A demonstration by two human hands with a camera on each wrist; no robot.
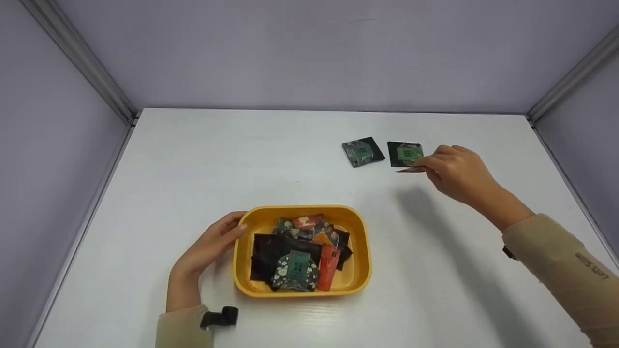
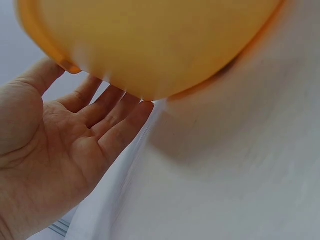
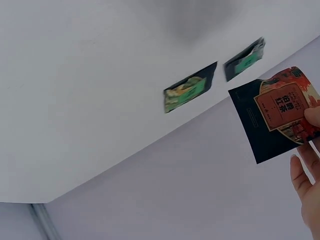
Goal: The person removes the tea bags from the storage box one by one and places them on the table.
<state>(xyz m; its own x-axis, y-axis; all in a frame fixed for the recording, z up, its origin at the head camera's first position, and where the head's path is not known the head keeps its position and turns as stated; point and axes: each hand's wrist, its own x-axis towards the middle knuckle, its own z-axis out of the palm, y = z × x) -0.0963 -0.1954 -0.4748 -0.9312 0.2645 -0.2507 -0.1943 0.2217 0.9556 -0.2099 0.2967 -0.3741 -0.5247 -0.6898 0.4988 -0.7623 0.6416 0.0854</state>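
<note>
My right hand [image 1: 459, 174] pinches a flat square tea bag sachet [image 3: 277, 111] between thumb and fingers, raised over the right side of the table. The sachet is dark with a red label and Chinese lettering, seen nearly edge-on in the head view. Beyond it on the table lie two dark sachets with green labels, a right one [image 1: 405, 153] and a left one [image 1: 362, 152]. My left hand [image 1: 208, 246] holds the left side of a yellow plastic bin [image 1: 361, 251], thumb on the rim and fingers against the outer wall. Several sachets [image 1: 299, 266] lie piled inside, in black, green, red and orange.
The white table [image 1: 217, 154] meets a pale back wall [image 1: 309, 58], with side panels at left and right. A black band [image 1: 220, 316] is at my left wrist. My right arm's shadow falls across the table to the right of the bin.
</note>
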